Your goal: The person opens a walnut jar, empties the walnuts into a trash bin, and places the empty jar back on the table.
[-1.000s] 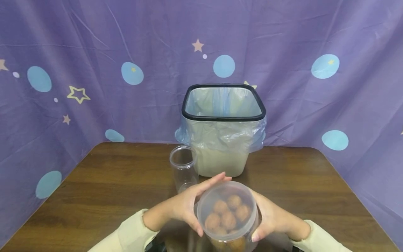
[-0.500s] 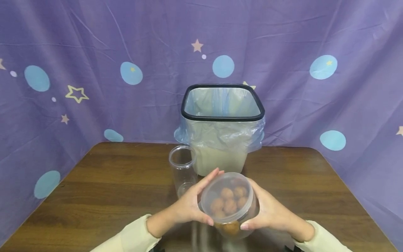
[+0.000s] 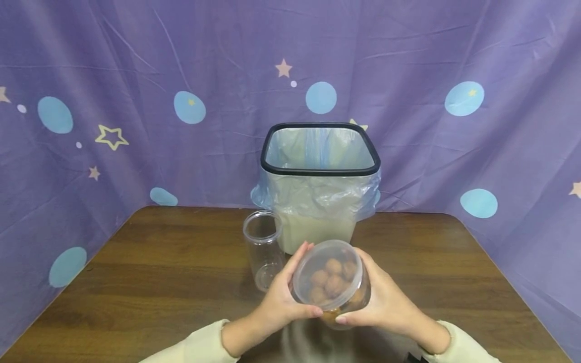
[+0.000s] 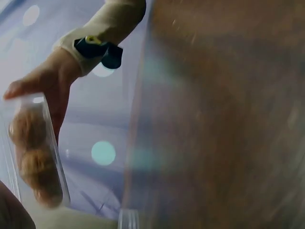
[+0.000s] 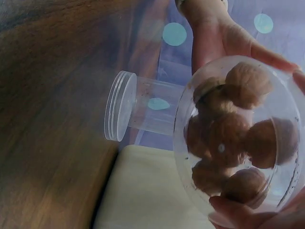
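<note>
Both hands hold a clear round plastic jar of walnuts (image 3: pixel 333 285) above the table, its translucent lid tilted up toward me. My left hand (image 3: pixel 283 300) grips the jar's left side, thumb along the front just below the lid. On the opposite side, my right hand (image 3: pixel 388 302) curls round the wall, its thumb near the left one. Through the jar's bottom in the right wrist view, several brown walnuts (image 5: pixel 228 138) show. Left of the bin stands a second clear plastic jar (image 3: pixel 265 254), upright with no lid on its mouth. Fingers behind the held jar are partly hidden.
A cream bin (image 3: pixel 317 227) with a black rim and a bluish plastic liner stands behind the hands. Wooden table (image 3: pixel 159 282) surface extends to both sides. A purple curtain (image 3: pixel 227 161) hangs behind the table.
The hands have raised the walnut jar slightly and moved it away from me, toward the bin. The second jar and the bin have stayed in place.
</note>
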Tool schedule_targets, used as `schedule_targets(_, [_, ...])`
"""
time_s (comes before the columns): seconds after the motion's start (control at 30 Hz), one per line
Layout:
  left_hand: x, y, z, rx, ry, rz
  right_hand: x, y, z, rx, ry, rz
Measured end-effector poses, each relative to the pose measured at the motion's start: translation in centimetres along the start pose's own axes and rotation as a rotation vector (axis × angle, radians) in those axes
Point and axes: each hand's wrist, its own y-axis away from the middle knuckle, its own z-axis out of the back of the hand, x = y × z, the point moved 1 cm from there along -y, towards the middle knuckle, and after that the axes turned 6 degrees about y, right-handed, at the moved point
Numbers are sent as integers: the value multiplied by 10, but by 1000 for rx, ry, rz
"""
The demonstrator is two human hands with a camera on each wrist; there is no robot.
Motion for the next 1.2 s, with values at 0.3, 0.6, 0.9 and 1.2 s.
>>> schedule_targets(0.3, [8, 11, -13, -128, -17, 173, 4, 5, -9, -48, 124, -95])
schedule_targets(0.6, [9, 13, 2, 23, -44, 26, 1, 5, -1, -8, 55, -52])
schedule_targets(0.9, [2, -5, 30, 447, -10, -171, 0, 8, 9, 204, -157, 120])
schedule_targets(1.2, [-7, -13, 36, 728, -94, -198, 0, 4, 8, 434, -454, 228])
